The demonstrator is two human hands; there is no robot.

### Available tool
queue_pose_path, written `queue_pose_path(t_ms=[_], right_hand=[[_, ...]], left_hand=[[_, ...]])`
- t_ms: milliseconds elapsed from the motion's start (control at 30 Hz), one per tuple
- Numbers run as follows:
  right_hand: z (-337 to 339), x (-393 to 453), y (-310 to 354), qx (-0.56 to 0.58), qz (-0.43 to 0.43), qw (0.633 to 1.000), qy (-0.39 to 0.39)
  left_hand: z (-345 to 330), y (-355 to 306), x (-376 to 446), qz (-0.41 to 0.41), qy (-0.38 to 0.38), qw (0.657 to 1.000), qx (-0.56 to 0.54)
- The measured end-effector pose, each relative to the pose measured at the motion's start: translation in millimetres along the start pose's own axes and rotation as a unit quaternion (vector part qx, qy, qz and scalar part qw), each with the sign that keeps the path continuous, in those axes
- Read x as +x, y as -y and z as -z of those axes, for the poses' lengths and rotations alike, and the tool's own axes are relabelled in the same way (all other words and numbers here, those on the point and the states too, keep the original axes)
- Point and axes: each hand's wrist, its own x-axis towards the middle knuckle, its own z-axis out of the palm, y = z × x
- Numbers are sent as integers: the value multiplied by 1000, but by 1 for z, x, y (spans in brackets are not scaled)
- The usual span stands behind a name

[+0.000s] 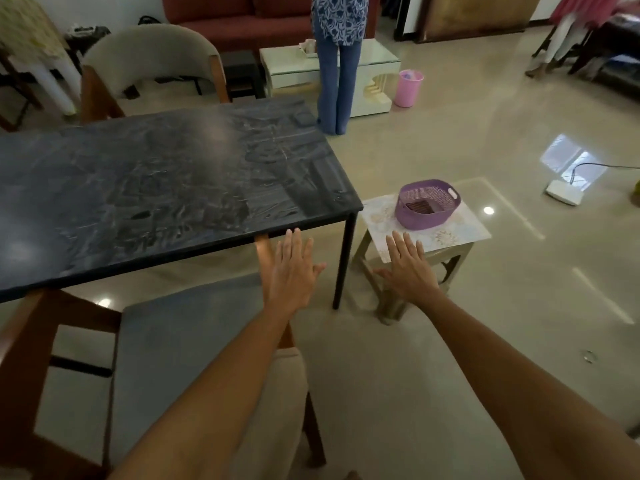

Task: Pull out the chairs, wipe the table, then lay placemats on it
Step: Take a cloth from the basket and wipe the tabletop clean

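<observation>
Dark table (156,174) bare, both hands, left (292,268) and right (410,268), flat and empty; reaching past the chair (180,348) could topple the basket (428,204).

A single wide-angle view is taken from head height, tilted forward and down. Both forearms are seen running up from the bottom edge, with the left hand (294,268) and right hand (410,268) held out flat near the frame's middle. The dark table (156,188) is seen from above, close on the left, its near corner just ahead of the hands. A chair (180,358) lies directly below the lens. The floor and far furniture are curved by lens distortion toward the edges.
</observation>
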Motion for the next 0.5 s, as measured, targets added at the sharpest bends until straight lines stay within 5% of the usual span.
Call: queue_pose_path(t_ms=[500], right_hand=[[-8, 58, -119, 26, 23, 999, -31]], left_hand=[[-26, -120, 100, -30, 42, 998, 21]])
